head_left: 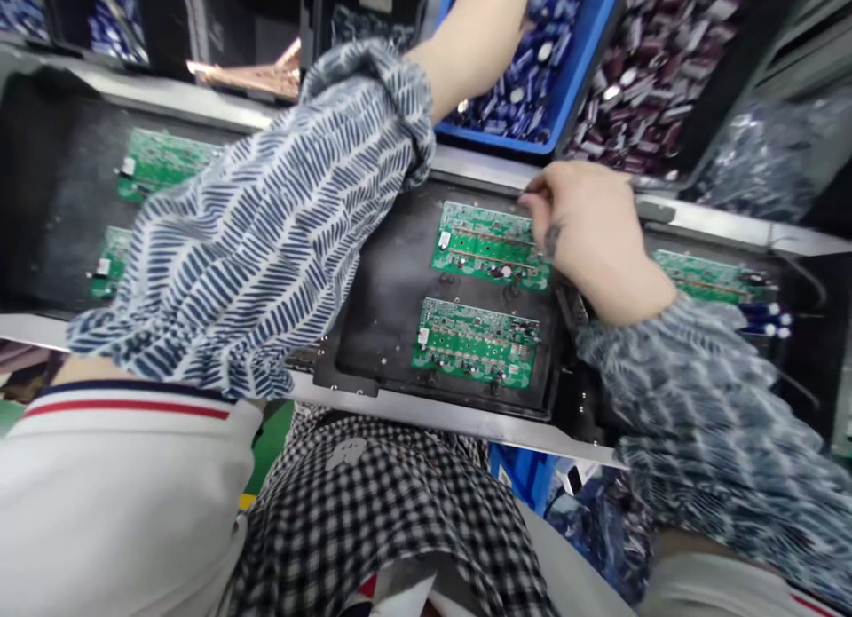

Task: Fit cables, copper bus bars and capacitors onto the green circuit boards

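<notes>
My left hand (509,18) reaches into a blue bin (549,136) filled with small blue cylindrical components (516,98), which look like capacitors. The frame's top edge cuts that hand off, so its grip cannot be made out. My right hand (589,226) is closed, thumb and fingers drawn together, at the upper right corner of a green circuit board (489,244) with copper-coloured strips. Anything between those fingers is hidden. Below lies a second green circuit board (476,344), without a hand on it. Both boards rest in a black tray (382,288).
Beside the blue bin stands a black bin of dark reddish cylinders (652,67). Copper-coloured strips (266,71) lie in a bin at upper left. More green boards (163,160) sit in the left tray. On the right, another board (706,275) lies near several blue cylinders (765,320).
</notes>
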Motion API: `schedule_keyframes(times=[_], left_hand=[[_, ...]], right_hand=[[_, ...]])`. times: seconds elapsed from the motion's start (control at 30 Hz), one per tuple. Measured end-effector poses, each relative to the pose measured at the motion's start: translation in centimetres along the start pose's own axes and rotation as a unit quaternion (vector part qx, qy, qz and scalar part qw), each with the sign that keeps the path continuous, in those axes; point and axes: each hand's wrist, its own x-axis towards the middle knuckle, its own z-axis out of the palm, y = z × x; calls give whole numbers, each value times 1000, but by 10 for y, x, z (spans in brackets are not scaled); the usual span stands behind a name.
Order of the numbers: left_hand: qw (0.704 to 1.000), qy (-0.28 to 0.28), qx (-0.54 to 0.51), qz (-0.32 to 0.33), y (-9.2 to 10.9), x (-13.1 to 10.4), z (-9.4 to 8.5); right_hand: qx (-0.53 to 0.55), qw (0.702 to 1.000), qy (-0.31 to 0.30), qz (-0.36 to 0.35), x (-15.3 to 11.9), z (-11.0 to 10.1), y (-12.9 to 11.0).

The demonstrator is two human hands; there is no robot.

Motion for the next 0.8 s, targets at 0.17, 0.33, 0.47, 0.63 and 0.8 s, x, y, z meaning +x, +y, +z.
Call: schedule_keyframes(times=[0.17, 0.33, 0.47, 0.63, 0.8], left_hand=[[968, 83, -209, -109, 48, -42, -6], [798, -39, -566, -205, 97, -96, 7], [756, -120, -604, -224, 130, -134, 25], [697, -153, -646, -271, 166, -161, 39], [504, -122, -771, -370, 176, -163, 51]], right_hand=[[35, 997, 68, 31, 12, 0, 23], [159, 981, 110, -34, -44, -45, -13], [127, 981, 116, -91, -74, -54, -34], [111, 963, 160, -185, -102, -49, -35], [171, 970, 167, -51, -108, -47, -16]])
